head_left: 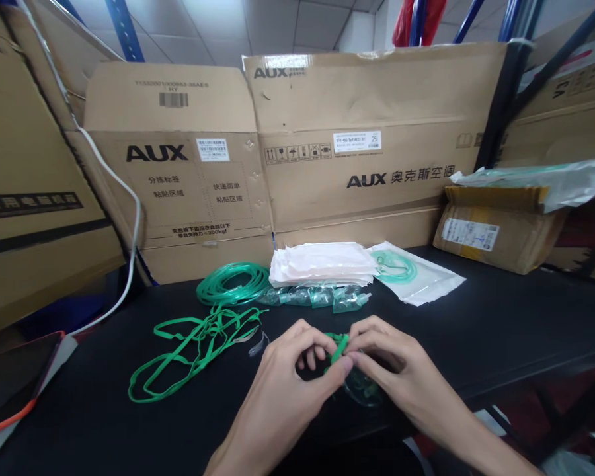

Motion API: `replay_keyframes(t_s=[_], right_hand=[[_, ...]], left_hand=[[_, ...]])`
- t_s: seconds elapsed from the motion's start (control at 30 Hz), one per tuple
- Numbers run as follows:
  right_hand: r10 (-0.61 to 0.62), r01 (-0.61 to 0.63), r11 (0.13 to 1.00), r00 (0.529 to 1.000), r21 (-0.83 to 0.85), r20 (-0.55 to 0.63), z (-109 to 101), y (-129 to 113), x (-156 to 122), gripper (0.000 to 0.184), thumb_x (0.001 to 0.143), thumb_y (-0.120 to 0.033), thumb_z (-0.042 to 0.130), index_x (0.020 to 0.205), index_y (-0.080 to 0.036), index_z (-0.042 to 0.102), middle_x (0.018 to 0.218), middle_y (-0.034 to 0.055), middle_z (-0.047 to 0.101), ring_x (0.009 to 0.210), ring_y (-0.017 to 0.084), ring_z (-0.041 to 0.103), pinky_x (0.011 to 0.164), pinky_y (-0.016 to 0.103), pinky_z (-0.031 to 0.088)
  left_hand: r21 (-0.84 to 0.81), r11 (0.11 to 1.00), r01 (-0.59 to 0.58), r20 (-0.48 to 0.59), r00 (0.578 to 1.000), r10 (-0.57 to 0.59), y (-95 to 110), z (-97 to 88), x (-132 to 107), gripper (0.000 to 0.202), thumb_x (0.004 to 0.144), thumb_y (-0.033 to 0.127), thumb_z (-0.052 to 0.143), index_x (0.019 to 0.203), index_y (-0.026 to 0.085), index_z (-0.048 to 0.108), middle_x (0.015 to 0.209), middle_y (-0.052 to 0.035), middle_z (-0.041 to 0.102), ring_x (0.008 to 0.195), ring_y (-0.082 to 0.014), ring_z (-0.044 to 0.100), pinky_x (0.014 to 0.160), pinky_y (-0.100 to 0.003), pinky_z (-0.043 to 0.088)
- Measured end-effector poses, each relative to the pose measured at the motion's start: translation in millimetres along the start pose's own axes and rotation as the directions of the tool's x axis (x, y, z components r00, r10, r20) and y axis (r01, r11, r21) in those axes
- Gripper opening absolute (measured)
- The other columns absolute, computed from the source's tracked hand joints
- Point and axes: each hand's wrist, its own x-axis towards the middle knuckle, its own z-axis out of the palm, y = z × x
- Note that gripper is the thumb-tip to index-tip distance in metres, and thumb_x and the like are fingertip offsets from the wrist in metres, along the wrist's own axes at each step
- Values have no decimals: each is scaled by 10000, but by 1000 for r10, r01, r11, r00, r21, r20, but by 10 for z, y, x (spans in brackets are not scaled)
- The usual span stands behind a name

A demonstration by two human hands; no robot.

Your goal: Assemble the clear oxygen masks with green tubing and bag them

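Observation:
My left hand [297, 377] pinches a green elastic strap [338, 349] between thumb and fingers. Close beside it, my right hand [391, 357] has its fingertips closed on the same strap, at the edge of a clear greenish oxygen mask [363, 389]. The mask hangs under my hands near the table's front edge, partly hidden by the right fingers. Left of my hands lies a loose tangle of green elastic straps [193, 350], with a small clear plastic piece [258, 344] at its right end.
Behind my hands are coiled green tubing [233, 284], a stack of white packets [322, 263], several clear green-tinted plastic parts [322, 297] and a bagged mask set [411, 271]. Cardboard boxes [367, 152] wall the back. An orange-edged tablet [14, 383] lies left; a small carton [496, 228] stands right.

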Motion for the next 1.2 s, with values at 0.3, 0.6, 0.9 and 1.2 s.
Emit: replay_keyframes(t_s=[0.3, 0.6, 0.9, 1.2], right_hand=[[-64, 63, 982, 998, -178, 4, -217, -76, -28, 166, 1027, -307, 590, 903, -273, 695, 1057, 22, 631, 995, 197, 646, 865, 313, 471], [-38, 34, 986, 999, -164, -20, -349, 20, -25, 197, 1031, -358, 574, 899, -270, 689, 1049, 40, 635, 1005, 229, 643, 844, 355, 480], [-139, 125, 974, 988, -187, -62, -216, 38, -48, 134, 1028, -264, 577, 946, -262, 683, 1061, 43, 639, 1001, 210, 658, 873, 331, 512], [-227, 195, 950, 968, -244, -110, -215, 5, -79, 106, 1018, -248, 598, 997, -276, 698, 1106, 64, 650, 1059, 235, 665, 899, 343, 542]], left_hand=[[178, 952, 249, -154, 963, -223, -133, -319, 32, 343, 839, 397, 492, 544, 224, 469, 604, 18, 459, 594, -175, 446, 564, -271, 301], [482, 842, 242, -195, 967, -166, -88, -486, -140, 518, 926, 489, 490, 478, 230, 525, 552, 2, 532, 512, -187, 522, 541, -281, 344], [272, 925, -266, 32, 963, 268, 164, 207, 34, 217, 920, 236, 638, 1133, 250, 675, 961, -8, 730, 873, -233, 664, 818, -360, 509], [178, 963, -204, -49, 975, 215, 141, 249, 28, 152, 850, 168, 666, 959, 274, 676, 899, 16, 728, 842, -227, 678, 809, -377, 517]])
